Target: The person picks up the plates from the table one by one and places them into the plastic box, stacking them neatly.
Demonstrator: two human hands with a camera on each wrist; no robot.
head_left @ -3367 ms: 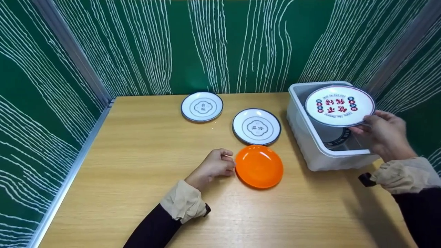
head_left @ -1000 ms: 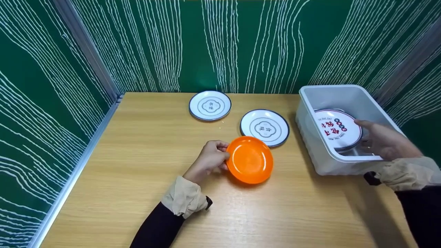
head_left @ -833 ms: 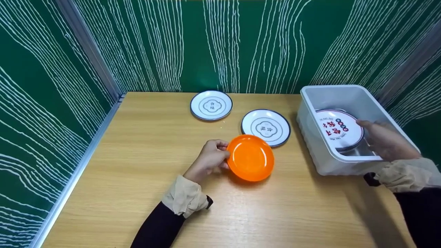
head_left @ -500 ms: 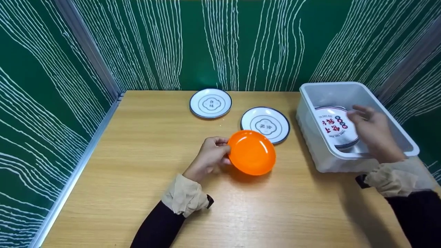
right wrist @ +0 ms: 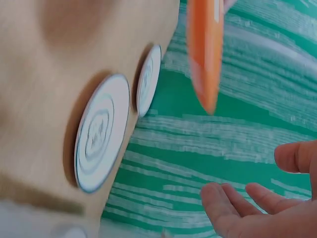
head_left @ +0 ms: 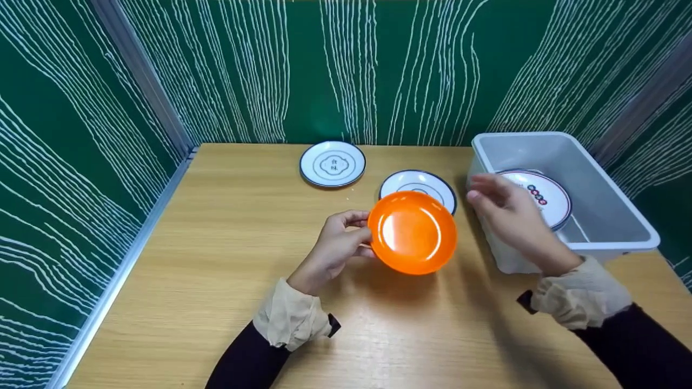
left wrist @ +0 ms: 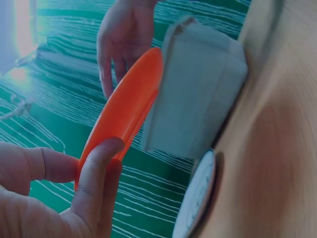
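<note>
My left hand (head_left: 338,246) pinches the rim of an orange plate (head_left: 412,232) and holds it tilted above the wooden table (head_left: 227,259); the left wrist view shows the thumb (left wrist: 96,183) on the orange plate (left wrist: 126,111). My right hand (head_left: 508,219), fingers loosely spread and empty, hovers just right of that plate, in front of the white bin (head_left: 621,243). A white plate with red characters (head_left: 549,194) lies inside the bin. The right wrist view shows the orange plate (right wrist: 204,54) edge-on above my open fingers (right wrist: 237,208).
Two white plates with dark rims lie on the table: one (head_left: 332,163) at the back, one (head_left: 419,183) partly behind the orange plate. Both appear in the right wrist view (right wrist: 99,131) (right wrist: 148,82). Green patterned walls (head_left: 81,135) close the table in on three sides.
My left hand lifted the orange plate off the table and carried it right. My right hand let go of the printed plate in the bin and moved left toward the orange plate.
</note>
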